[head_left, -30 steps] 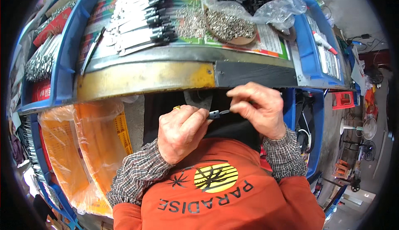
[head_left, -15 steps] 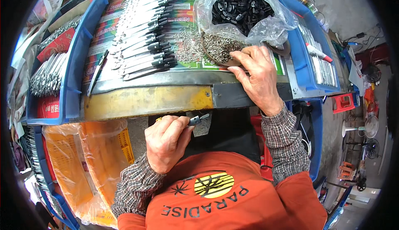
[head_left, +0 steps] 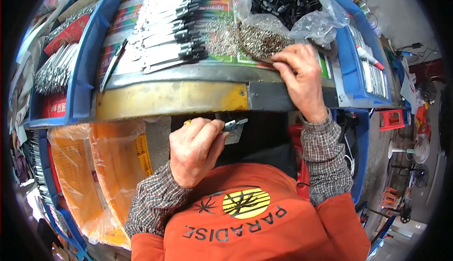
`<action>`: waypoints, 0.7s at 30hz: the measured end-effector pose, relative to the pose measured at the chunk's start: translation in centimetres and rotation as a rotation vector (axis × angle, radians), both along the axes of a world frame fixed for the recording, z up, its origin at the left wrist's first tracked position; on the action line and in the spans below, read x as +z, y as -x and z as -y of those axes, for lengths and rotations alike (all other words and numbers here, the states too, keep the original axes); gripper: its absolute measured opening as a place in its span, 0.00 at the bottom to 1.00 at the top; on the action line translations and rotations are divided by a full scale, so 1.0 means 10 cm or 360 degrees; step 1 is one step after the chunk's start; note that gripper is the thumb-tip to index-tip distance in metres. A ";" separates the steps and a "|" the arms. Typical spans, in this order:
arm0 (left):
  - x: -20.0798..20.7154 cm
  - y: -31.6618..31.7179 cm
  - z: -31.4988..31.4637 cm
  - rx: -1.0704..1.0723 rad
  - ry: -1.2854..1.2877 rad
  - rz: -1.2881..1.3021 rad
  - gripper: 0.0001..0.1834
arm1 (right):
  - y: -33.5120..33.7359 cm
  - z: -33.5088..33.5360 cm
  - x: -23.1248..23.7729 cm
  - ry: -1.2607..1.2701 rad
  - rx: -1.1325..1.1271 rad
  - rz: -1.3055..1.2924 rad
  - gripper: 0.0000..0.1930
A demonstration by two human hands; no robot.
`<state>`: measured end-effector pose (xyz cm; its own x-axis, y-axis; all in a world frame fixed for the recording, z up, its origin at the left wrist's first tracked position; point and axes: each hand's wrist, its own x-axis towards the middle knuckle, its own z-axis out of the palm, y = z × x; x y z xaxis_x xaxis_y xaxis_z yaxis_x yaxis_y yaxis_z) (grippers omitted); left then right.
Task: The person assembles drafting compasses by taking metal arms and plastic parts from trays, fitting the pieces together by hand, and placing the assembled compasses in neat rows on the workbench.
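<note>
1. Head view, left hand (head_left: 196,150): it is held below the counter (head_left: 170,98) edge, in front of the chest. Its fingers (head_left: 212,128) are clenched around a small metal piece (head_left: 234,124), pinched between thumb and forefinger. Only the tip of the piece is seen; it juts out toward 3 o'clock, with its long axis lying nearly level, tilted slightly up at the far end. What looks like a small flat tab hangs just under it, but its nature cannot be told.

2. Head view, right hand (head_left: 302,79): it is stretched up over the counter edge, toward 1 o'clock from the left hand. Its fingers (head_left: 283,59) are curled down onto the heap of small parts (head_left: 264,39) lying in a shallow dish. Whether a part is already pinched cannot be told, as the fingertips are hidden in the heap.

3. Head view, the relation that counts: the heap lies at 1 o'clock from the metal piece and well apart from it, across the counter edge. The right hand is touching the heap; the left is far from it. The open end of the piece points to 3 o'clock, toward the side where the right forearm comes in.

4. Head view, surroundings: a clear bag (head_left: 292,6) of dark pieces stands just beyond the heap at 12 o'clock, and rows of blades (head_left: 160,39) are laid out at 9 o'clock from it.
</note>
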<state>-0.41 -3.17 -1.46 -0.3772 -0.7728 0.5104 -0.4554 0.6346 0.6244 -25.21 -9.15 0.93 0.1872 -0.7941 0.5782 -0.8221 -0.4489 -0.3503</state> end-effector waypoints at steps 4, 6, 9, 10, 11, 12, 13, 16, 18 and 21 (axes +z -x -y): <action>0.04 0.00 -0.04 -0.0004 -0.0008 -0.0001 0.11 | 0.06 0.02 0.01 -0.0137 0.0050 0.0130 0.04; 0.05 0.00 -0.06 -0.0009 0.0006 0.0008 0.11 | 0.07 0.03 0.00 -0.0147 0.0065 0.0154 0.04; 0.06 -0.01 -0.09 -0.0008 -0.0013 -0.0015 0.10 | 0.07 0.01 -0.01 -0.0126 0.0085 0.0200 0.03; 0.05 -0.01 -0.10 -0.0012 -0.0018 0.0008 0.11 | 0.05 -0.02 0.01 -0.0142 0.0064 0.0239 0.03; 0.05 -0.01 -0.11 -0.0016 -0.0022 0.0030 0.11 | 0.03 -0.05 0.03 -0.0158 0.0041 0.0277 0.03; 0.06 -0.02 -0.12 -0.0010 -0.0022 0.0033 0.11 | 0.00 -0.11 0.06 -0.0158 0.0047 0.0279 0.03; 0.06 -0.02 -0.13 -0.0016 -0.0048 0.0039 0.11 | -0.06 -0.19 0.10 -0.0205 0.0101 0.0330 0.03; 0.09 -0.02 -0.15 -0.0032 -0.0093 0.0044 0.11 | -0.24 -0.45 0.17 -0.0358 0.0357 0.0453 0.04; 0.11 0.00 -0.15 -0.0046 -0.0112 0.0043 0.11 | -0.39 -0.60 0.15 -0.0470 0.0485 0.0578 0.05; 0.13 0.02 -0.17 -0.0046 -0.0112 -0.0011 0.10 | -0.49 -0.70 0.11 -0.0506 0.0603 0.0615 0.05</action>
